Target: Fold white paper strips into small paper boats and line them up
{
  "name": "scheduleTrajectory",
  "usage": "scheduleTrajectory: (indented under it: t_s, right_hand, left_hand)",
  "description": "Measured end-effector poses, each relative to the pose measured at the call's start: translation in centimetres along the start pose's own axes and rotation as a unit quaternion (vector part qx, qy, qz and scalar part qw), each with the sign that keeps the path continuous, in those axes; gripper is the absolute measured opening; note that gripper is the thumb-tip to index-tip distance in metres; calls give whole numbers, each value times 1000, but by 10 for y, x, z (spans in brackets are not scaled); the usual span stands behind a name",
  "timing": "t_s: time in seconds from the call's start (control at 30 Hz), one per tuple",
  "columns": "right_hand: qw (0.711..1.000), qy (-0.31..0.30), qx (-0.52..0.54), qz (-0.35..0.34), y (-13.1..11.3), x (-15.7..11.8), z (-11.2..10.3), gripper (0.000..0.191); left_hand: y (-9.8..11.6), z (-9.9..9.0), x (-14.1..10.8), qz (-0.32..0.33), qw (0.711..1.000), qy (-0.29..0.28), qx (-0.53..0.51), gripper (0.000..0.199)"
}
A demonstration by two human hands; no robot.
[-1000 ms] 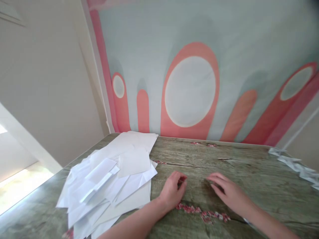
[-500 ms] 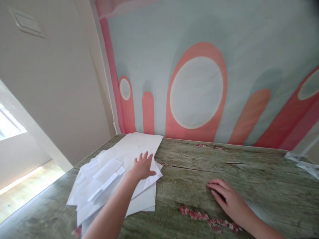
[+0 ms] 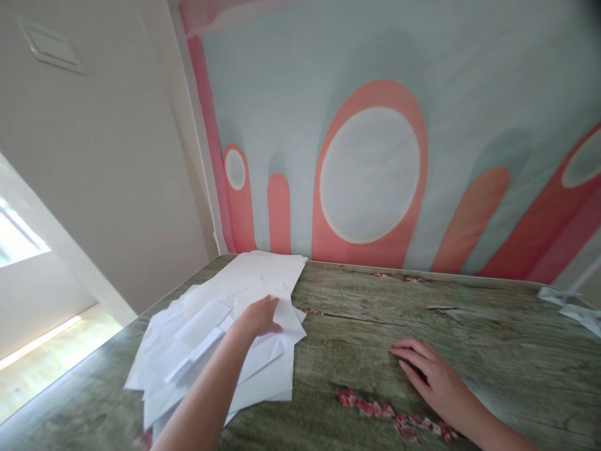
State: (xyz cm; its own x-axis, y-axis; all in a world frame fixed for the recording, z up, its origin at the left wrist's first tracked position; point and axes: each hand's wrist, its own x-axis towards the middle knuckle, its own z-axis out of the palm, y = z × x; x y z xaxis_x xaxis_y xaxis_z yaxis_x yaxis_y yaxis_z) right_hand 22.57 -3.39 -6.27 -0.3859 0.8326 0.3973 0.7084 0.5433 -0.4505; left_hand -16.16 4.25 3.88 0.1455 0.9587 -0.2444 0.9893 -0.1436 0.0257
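Contact stage, by judgement: L grip [image 3: 260, 317] down at the loose top sheet [image 3: 287, 321], i.e. at the R-hand side of the white paper pile [image 3: 270, 263]. Fingers bent over the sheet, thumb out toward R grip; opening partly hidden by the hand, so pinch vs. mere touch: can't tell. R grip [image 3: 436, 376] well apart from the pile, low over or resting on the wood-look surface [image 3: 488, 332], relaxed, fingers close together, narrow gap to thumb, nothing visible in it.

Pile mostly L of L grip, also beyond and beneath it; sheets overlapping at mixed angles, edges fanned. Folded white piece [image 3: 200, 326] just L of L grip, on top of other sheets. White strips [image 3: 582, 318] far R of R grip, near the surface's edge. Pink blossom print [image 3: 370, 406] btwn the grips, on the near side.

Any move from here, prob.: thumb under a free edge, one layer only, light pinch, then a low slide or lift toward the gap btwn grips, w/ R grip free to meet the far edge. Risks, as judged: two sheets at once, a crease from too firm a pinch, or neighbouring sheets dragged along, esp. w/ so much overlap.
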Motion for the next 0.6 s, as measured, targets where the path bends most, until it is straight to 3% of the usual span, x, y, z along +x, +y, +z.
scheduleTrajectory:
  t_s: [0.07, 0.23, 0.6]
  right_hand:
    - [1000, 4, 1, -2, 0, 0, 0, 25]
    - [1000, 9, 9, -4, 0, 0, 0, 26]
    - [1000, -8, -8, 2, -1, 0, 1, 24]
  left_hand:
    - [-2, 1, 1, 7, 1000, 3, 0, 73]
    - [-6, 5, 3, 23, 1000, -17, -1, 93]
    - [-4, 4, 1, 52, 999, 8, 2, 85]
